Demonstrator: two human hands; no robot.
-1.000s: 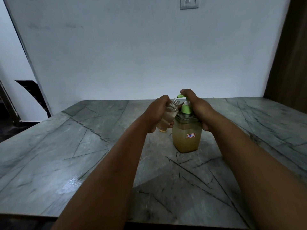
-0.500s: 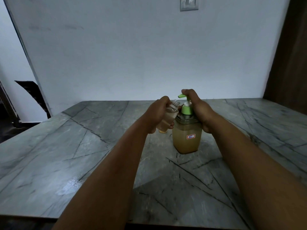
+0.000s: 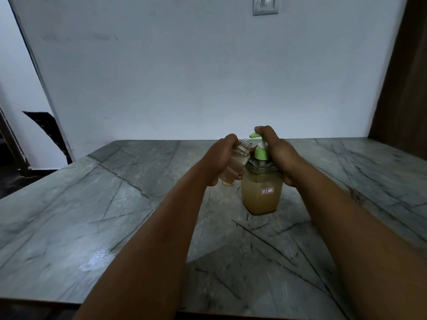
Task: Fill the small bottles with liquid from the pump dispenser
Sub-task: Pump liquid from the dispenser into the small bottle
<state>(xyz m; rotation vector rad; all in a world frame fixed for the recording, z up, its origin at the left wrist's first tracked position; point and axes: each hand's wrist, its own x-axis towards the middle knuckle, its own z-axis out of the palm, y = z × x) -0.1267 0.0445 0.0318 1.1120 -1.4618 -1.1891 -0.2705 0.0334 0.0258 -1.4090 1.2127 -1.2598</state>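
Amber liquid fills the pump dispenser [image 3: 262, 192] at frame centre; my right hand [image 3: 280, 155] wraps its green pump head [image 3: 255, 135]. Just left, my left hand [image 3: 219, 158] grips the small bottle [image 3: 235, 163], tilted, mouth below the spout.

The left hand [image 3: 221, 158] hides much of the small bottle [image 3: 235, 161]; the wall switch [image 3: 265, 5] is cut off.

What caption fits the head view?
Left hand tilts small bottle under green spout; right hand on pump dispenser.
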